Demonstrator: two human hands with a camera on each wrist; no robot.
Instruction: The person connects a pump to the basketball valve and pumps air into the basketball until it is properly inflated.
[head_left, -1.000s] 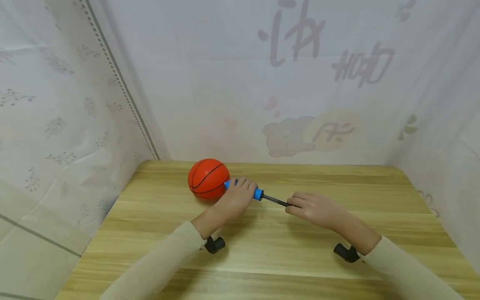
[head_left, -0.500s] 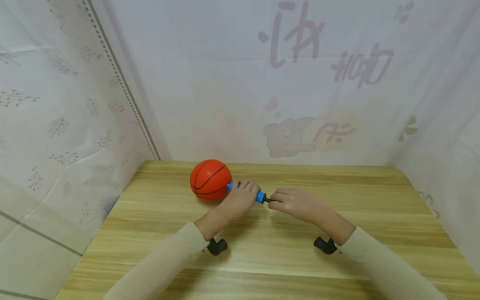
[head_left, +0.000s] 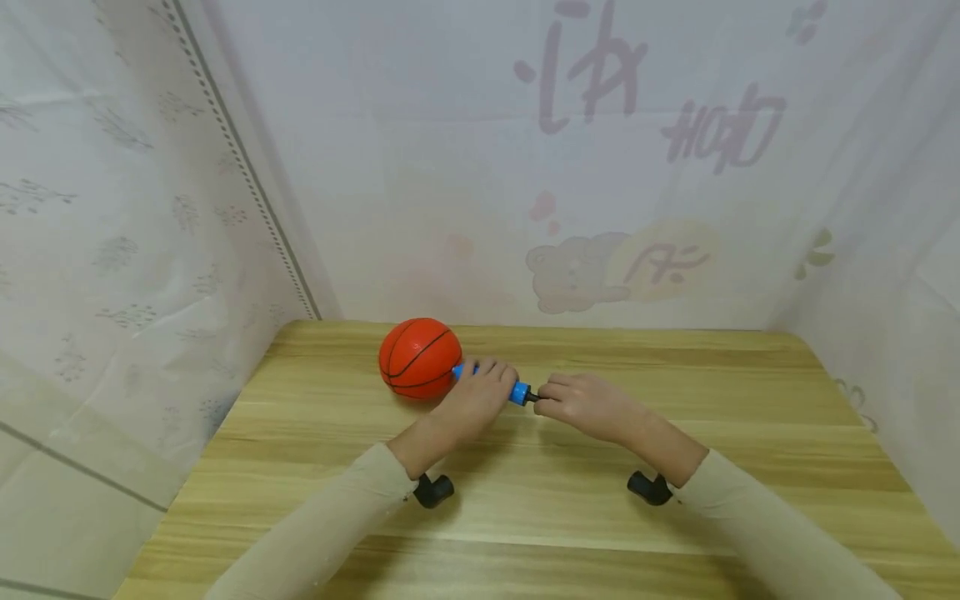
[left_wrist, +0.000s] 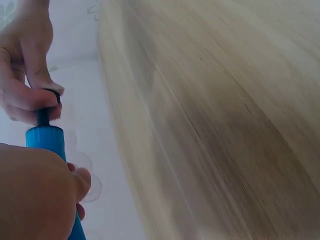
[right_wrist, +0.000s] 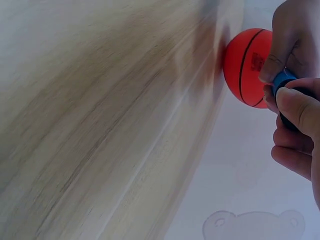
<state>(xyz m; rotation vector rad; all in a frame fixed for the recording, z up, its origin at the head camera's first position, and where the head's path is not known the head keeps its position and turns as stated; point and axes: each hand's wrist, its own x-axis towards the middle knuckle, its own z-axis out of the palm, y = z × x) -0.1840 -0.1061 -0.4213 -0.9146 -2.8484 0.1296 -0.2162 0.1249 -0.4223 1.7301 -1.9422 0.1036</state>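
Observation:
An orange-red toy basketball (head_left: 420, 358) with black lines sits on the table, left of both hands. My left hand (head_left: 480, 400) is wrapped round the blue barrel of a hand pump (head_left: 519, 392), whose narrow end meets the ball's right side. At the other end, my right hand (head_left: 588, 406) grips the pump's black handle (left_wrist: 52, 96), fingers and thumb curled round it in the left wrist view. Only a short stretch of black rod (left_wrist: 43, 118) shows between handle and barrel. Much of the barrel is hidden under my left fingers.
The wood-grain table (head_left: 570, 517) runs back to a pale printed curtain (head_left: 450, 167). More curtain hangs along the left and right sides. Black camera mounts (head_left: 433, 491) stick out under both wrists.
My right hand has moved left with the handle, pushing the rod into the barrel, mostly within the first half second. My left hand and the ball have shifted only slightly.

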